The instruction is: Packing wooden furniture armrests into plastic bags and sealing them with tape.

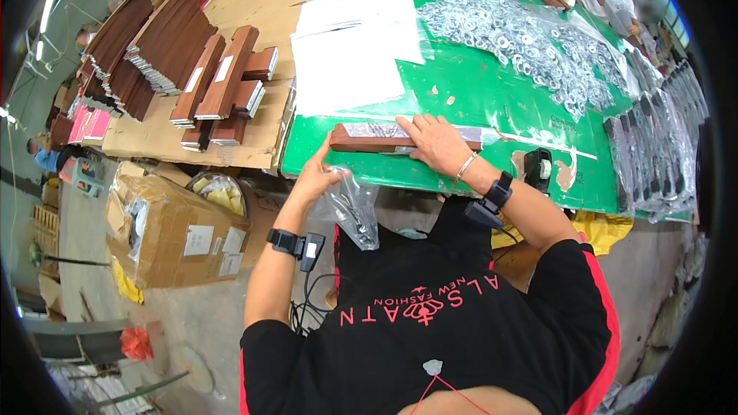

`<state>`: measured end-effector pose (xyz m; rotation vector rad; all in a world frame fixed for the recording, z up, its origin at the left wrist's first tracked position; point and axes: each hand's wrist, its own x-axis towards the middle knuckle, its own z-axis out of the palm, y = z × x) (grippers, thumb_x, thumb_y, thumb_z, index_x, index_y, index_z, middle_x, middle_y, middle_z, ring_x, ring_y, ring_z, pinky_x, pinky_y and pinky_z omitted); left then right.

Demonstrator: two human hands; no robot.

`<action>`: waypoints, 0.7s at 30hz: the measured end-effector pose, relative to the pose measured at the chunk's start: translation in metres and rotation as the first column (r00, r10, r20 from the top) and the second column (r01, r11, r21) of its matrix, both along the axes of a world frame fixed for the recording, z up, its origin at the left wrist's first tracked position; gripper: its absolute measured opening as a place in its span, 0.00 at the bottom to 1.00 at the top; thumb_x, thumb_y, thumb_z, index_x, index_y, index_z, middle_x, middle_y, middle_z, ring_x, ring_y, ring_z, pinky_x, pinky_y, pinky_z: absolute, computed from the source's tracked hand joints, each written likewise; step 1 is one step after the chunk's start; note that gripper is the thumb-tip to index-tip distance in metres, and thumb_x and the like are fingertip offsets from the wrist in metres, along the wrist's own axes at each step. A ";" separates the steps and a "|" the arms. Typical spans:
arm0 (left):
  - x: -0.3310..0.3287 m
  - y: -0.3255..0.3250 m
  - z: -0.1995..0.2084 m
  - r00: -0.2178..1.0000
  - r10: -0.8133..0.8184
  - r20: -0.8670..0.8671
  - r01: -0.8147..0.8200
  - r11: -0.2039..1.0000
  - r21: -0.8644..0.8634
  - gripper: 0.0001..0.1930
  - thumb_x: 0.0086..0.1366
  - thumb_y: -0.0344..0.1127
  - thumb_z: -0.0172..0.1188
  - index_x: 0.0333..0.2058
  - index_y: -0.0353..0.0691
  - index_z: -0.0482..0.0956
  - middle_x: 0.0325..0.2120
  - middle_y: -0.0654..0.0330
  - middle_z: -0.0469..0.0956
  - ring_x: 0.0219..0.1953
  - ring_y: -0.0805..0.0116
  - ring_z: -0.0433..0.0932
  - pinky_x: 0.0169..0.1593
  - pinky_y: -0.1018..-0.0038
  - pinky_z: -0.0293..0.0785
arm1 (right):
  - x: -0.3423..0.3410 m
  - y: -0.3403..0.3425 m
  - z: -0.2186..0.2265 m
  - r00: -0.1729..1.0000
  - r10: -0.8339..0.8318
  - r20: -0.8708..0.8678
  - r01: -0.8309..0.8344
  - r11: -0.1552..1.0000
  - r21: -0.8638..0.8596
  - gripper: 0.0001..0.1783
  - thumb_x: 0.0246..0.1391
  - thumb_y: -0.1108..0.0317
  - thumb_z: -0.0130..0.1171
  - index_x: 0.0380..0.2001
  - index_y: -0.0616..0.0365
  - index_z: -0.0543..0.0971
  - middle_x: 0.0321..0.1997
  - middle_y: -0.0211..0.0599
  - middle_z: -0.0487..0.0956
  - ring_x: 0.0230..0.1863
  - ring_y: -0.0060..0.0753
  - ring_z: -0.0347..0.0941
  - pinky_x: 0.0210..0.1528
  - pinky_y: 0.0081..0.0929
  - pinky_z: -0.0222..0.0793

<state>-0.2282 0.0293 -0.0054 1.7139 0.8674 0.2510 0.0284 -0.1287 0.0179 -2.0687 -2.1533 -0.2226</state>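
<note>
A reddish-brown wooden bar [361, 144] lies along the near edge of the green table, with a pale printed strip on its top. My right hand [440, 146] grips it near the middle, fingers over the top and thumb on the near side. At the bar's left end is my left hand [314, 175], its upper fingers touching that end. Closed in the same hand is a clear plastic bag [355, 211], which hangs below the table edge with small dark parts inside. White paper sheets [346, 54] lie just beyond the bar.
Many small clear bags of metal rings [530, 42] cover the table's far right. A black tape dispenser [537, 169] stands near my right forearm. Wrapped dark pieces [653, 154] line the right edge. Stacked brown bars [227, 77] and a cardboard box [181, 230] are left. Other people work beyond.
</note>
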 end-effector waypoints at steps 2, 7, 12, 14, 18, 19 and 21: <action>-0.021 0.009 0.003 0.983 0.046 -0.175 -0.001 0.968 0.250 0.43 0.57 0.33 0.67 0.70 0.48 0.58 0.22 0.57 0.77 0.22 0.69 0.73 0.31 0.72 0.72 | 0.006 0.000 0.001 0.999 0.029 -0.046 -0.028 1.000 0.014 0.44 0.45 0.62 0.71 0.65 0.57 0.63 0.44 0.40 0.73 0.47 0.43 0.72 0.48 0.38 0.67; -0.081 0.019 0.129 0.928 0.348 -0.135 -0.124 0.629 0.768 0.16 0.67 0.47 0.57 0.44 0.44 0.86 0.34 0.44 0.82 0.37 0.45 0.82 0.42 0.57 0.76 | 0.032 -0.026 0.036 0.501 0.010 -0.865 0.050 0.998 0.040 0.44 0.53 0.59 0.69 0.67 0.65 0.61 0.64 0.49 0.70 0.64 0.41 0.68 0.64 0.33 0.63; -0.053 0.016 0.234 0.868 0.496 -0.018 -0.208 0.398 0.894 0.17 0.67 0.47 0.54 0.44 0.43 0.85 0.30 0.45 0.81 0.37 0.44 0.81 0.41 0.58 0.74 | -0.023 -0.056 0.116 -0.193 -0.071 -0.979 -0.456 0.890 0.025 0.47 0.56 0.64 0.67 0.72 0.65 0.52 0.64 0.36 0.69 0.63 0.22 0.63 0.64 0.24 0.59; -0.033 0.012 0.261 0.917 0.372 0.144 -0.292 0.381 0.877 0.17 0.66 0.45 0.54 0.43 0.42 0.85 0.26 0.45 0.80 0.34 0.45 0.80 0.40 0.60 0.74 | -0.043 -0.057 0.125 -0.202 -0.143 -0.969 -0.581 0.814 0.001 0.44 0.57 0.65 0.67 0.70 0.64 0.56 0.64 0.35 0.68 0.63 0.22 0.63 0.64 0.24 0.59; 0.012 -0.004 0.288 0.947 0.293 0.133 -0.242 0.375 0.895 0.19 0.67 0.49 0.55 0.44 0.43 0.85 0.24 0.47 0.80 0.33 0.47 0.80 0.39 0.61 0.73 | -0.055 -0.051 0.112 -0.138 -0.090 -0.986 -0.495 0.869 -0.010 0.41 0.59 0.63 0.66 0.69 0.65 0.58 0.63 0.36 0.69 0.62 0.23 0.64 0.64 0.26 0.60; 0.020 -0.008 0.290 0.954 0.271 0.131 -0.227 0.361 0.904 0.19 0.67 0.51 0.55 0.44 0.44 0.85 0.24 0.47 0.80 0.33 0.47 0.81 0.39 0.60 0.73 | -0.057 -0.048 0.107 -0.285 -0.075 -0.955 -0.419 0.906 0.054 0.40 0.59 0.63 0.65 0.69 0.65 0.59 0.62 0.36 0.70 0.62 0.23 0.64 0.64 0.26 0.61; 0.026 -0.016 0.277 0.952 0.305 0.025 -0.112 0.270 0.956 0.25 0.68 0.57 0.54 0.58 0.51 0.76 0.20 0.48 0.78 0.30 0.47 0.81 0.37 0.56 0.74 | -0.056 -0.052 0.110 -0.446 -0.089 -0.891 -0.314 0.948 0.062 0.36 0.62 0.60 0.62 0.66 0.65 0.62 0.61 0.35 0.72 0.59 0.22 0.68 0.62 0.25 0.64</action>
